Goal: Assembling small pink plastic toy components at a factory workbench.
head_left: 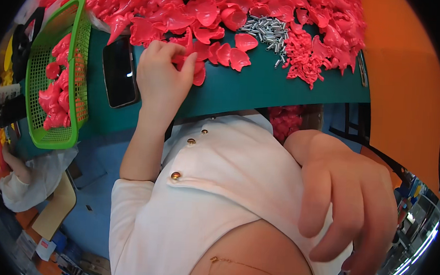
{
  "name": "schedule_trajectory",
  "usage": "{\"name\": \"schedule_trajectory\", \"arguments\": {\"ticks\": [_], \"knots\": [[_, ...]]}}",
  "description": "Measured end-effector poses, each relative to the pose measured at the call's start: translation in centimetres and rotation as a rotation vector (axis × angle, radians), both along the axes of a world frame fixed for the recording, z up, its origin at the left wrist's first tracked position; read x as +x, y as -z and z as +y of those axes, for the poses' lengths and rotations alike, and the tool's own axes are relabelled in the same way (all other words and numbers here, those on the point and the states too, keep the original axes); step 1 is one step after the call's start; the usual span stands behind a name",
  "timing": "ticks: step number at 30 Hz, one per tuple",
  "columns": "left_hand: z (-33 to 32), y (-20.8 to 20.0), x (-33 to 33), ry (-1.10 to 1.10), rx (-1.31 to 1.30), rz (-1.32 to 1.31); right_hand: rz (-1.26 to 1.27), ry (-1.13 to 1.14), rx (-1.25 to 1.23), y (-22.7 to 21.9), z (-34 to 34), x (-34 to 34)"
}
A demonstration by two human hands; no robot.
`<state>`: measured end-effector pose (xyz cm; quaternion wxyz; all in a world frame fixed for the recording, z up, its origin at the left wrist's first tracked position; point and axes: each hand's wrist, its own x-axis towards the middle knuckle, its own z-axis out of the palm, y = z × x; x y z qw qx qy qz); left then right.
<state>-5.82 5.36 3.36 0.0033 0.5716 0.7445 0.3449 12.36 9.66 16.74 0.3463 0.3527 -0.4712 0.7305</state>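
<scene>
My left hand (pixel 164 76) rests at the table's near edge with its fingers curled round a glossy red plastic piece (pixel 187 40); the fingertips are partly hidden. More red pieces (pixel 198 78) lie just beyond its thumb. Thin, curved shell pieces (pixel 230 56) sit a little to the right on the green table (pixel 243 91). Raised close to the camera at the right, my right hand (pixel 350 196) looks large, its fingers bent loosely and spread apart. Nothing shows in it, and its thumb is hidden.
A large heap of red pieces (pixel 207 10) covers the far table. Small metal pins (pixel 266 32) lie beside red scraps (pixel 308 57). A phone (pixel 119 73) and a green basket (pixel 78 68) holding red parts stand left. Another person (pixel 21 181) sits far left.
</scene>
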Motion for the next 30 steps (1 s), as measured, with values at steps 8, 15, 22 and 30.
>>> {"name": "schedule_trajectory", "arguments": {"ticks": [8,15,22,30], "knots": [[-0.2,-0.9,-2.0,0.107,0.569,-1.267,0.15,-0.03,0.168,-0.6,1.4,0.2],[-2.1,-1.5,0.9,0.699,0.351,-1.396,-0.844,1.295,0.403,6.2,4.1,4.6],[-1.8,-1.1,4.5,0.425,-0.228,-1.605,-1.29,1.29,1.055,13.5,7.9,7.7],[-1.5,-0.5,5.7,0.337,-0.209,-1.621,-0.933,1.28,0.498,14.2,8.1,5.7]]}}
